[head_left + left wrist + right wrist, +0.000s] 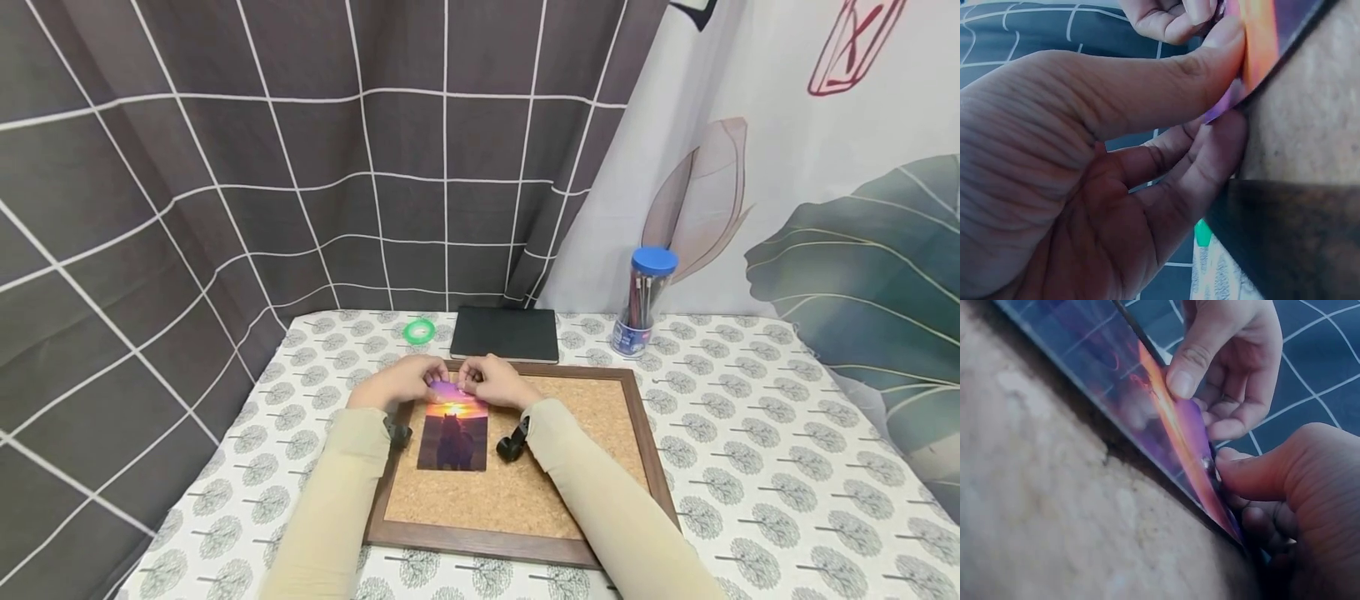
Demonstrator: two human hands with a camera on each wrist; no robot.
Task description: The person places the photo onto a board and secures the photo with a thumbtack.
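Black rectangular notebook (504, 333): lying flat near the frame's centre, pale page edge along its lower side.
Green ring-shaped tape roll (408, 335): flat, just left of the notebook, not touching it.
Clear plastic blue-lidded cylinder (632, 338): upright, right of centre, slender sticks (640, 300) inside, 1 blue printed band near its base.
White tree-printed tablecloth (750, 475): across the lower half.
Dark grey white-gridded curtain (405, 167): upper left to upper centre.
White leaf-printed hanging cloth (795, 167): upper right, 2 large leaves, 1 pinkish-brown, 1 blue-green.
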